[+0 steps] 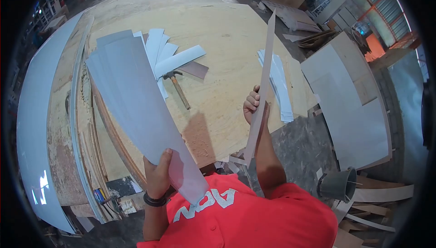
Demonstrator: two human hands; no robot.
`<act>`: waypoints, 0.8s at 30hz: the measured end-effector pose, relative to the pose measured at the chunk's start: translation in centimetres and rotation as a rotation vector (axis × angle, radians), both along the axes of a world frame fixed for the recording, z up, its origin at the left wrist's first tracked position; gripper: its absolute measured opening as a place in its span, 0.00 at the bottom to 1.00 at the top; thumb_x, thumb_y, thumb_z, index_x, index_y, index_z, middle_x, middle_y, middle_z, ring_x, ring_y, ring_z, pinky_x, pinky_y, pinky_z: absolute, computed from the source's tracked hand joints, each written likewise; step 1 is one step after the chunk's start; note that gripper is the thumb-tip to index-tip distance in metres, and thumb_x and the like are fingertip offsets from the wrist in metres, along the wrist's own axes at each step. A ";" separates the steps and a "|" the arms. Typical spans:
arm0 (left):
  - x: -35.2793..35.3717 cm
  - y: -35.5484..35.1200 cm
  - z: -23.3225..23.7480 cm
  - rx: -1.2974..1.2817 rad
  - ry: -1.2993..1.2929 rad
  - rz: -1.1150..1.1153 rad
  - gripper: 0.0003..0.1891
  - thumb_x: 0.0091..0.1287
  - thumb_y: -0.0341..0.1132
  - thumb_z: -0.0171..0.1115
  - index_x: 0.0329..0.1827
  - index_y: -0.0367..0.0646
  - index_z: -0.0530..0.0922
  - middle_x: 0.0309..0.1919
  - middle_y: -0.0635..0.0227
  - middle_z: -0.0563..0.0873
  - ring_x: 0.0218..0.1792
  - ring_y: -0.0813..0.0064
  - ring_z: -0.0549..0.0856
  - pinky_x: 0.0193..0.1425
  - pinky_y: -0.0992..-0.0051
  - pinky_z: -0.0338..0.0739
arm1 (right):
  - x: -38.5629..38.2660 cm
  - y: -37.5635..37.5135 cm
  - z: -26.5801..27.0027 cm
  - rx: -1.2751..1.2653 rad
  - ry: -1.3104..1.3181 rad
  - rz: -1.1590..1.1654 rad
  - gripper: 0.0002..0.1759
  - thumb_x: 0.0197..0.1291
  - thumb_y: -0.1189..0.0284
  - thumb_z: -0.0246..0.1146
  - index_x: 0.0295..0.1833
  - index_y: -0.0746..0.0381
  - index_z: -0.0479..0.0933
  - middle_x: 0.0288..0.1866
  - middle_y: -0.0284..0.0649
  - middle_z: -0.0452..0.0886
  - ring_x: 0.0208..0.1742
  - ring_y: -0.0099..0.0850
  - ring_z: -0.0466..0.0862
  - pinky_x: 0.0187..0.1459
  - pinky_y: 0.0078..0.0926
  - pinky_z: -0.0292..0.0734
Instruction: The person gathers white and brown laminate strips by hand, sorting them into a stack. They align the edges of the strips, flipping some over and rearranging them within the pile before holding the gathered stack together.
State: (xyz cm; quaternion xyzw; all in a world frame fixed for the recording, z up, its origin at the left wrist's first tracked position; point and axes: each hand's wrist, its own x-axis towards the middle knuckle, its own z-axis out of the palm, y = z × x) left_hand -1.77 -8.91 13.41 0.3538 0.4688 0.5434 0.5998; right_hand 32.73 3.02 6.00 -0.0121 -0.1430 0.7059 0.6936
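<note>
My left hand (156,176) grips a fanned stack of long pale laminate strips (131,93) near its lower end, thumb on top. The stack slants up and left over the wooden table (227,57). In my right hand (250,104) is one long, narrow strip (269,48), held upright and seen nearly edge-on, with fingers wrapped around its left edge. On the table, a claw hammer (180,93) lies beside a spread pile of white strips (159,50). Another pile of white strips (280,91) lies at the table's right, behind the held strip.
Large pale panels (345,98) stand or lie to the right. A dark bucket (338,185) sits at lower right near curved wood offcuts (381,194). Along the left runs a wide glossy white sheet (38,111). Boards and scraps fill the workshop behind.
</note>
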 end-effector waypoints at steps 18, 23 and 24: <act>-0.3 0.4 0.2 -0.048 0.083 0.101 0.14 0.70 0.32 0.64 0.52 0.33 0.76 0.40 0.62 0.85 0.39 0.74 0.85 0.42 0.72 0.80 | 14.8 9.2 -12.5 -0.573 -1.615 -0.231 0.22 0.64 0.69 0.69 0.60 0.68 0.77 0.53 0.48 0.84 0.50 0.32 0.86 0.46 0.32 0.85; -0.6 1.3 -0.8 -0.007 0.060 0.022 0.12 0.69 0.31 0.66 0.50 0.31 0.79 0.38 0.63 0.87 0.37 0.74 0.86 0.41 0.74 0.81 | 3.6 7.1 -6.6 -0.376 -1.801 -0.291 0.33 0.60 0.64 0.73 0.67 0.68 0.73 0.54 0.47 0.82 0.51 0.28 0.84 0.45 0.29 0.83; -0.6 1.4 -1.5 0.079 0.157 0.009 0.13 0.69 0.32 0.66 0.49 0.31 0.80 0.38 0.63 0.87 0.36 0.75 0.86 0.40 0.74 0.81 | -1.3 4.7 -3.4 -0.325 -1.548 -0.107 0.32 0.60 0.65 0.72 0.67 0.67 0.73 0.52 0.45 0.82 0.49 0.28 0.84 0.44 0.28 0.82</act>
